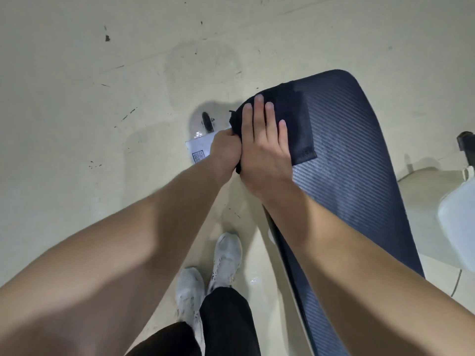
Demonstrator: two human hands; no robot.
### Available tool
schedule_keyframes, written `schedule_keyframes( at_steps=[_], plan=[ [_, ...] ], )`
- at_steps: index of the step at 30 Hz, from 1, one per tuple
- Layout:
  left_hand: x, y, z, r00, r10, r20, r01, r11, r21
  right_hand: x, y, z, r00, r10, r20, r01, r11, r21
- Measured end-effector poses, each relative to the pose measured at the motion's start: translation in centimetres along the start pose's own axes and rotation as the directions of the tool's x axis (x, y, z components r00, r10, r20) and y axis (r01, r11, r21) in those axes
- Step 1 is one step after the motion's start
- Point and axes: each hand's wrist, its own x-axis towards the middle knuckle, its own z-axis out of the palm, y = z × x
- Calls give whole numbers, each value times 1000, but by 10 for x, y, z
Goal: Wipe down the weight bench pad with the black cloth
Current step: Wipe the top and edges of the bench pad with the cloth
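Pressing your flat, open-fingered right hand (264, 147) on the black cloth (298, 124) atop the bench pad (354, 176), your left hand (226, 150) clutched its edge.

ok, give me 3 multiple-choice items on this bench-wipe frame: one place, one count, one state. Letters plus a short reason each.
1. Where does the black cloth lie?
A. on the far end of the bench pad
B. on the floor by the shoes
C. over the white jug

2. How many white shoes show on the floor?
A. one
B. two
C. four

3. How is the right hand on the cloth?
A. closed in a fist
B. flat, fingers stretched out
C. lifted clear of it

Key:
1 A: the cloth sits spread on the pad's rounded far end.
2 B: a pair of shoes shows below the arms.
3 B: the palm lies flat on the cloth with fingers straight, while the left hand grips the cloth's edge at the side of the pad.
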Motion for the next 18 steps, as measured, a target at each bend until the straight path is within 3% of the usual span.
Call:
schedule_keyframes(
  at_steps=[5, 9, 12, 15, 18],
  plan=[
    [-3, 28, -5, 998, -37, 42, 35, 997, 62, 10, -1, -8, 999, 39, 24, -41, 996, 76],
    [-32, 3, -8, 988, -95, 125, 85, 993, 84, -30, 5, -4, 992, 111, 54, -115, 990, 77],
    [-65, -36, -7, 956, -192, 221, 150, 969, 194, -82, 14, -2, 981, 147, 124, -161, 981, 110],
    [-63, -58, -1, 976, -166, 141, 123, 954, 275, -119, 15, 2, 969, 198, 151, -195, 980, -30],
    [-59, -33, 0, 978, -183, 98, 156, 959, 238, -104, 8, 0, 965, 224, 137, -217, 974, -60]
  ],
)
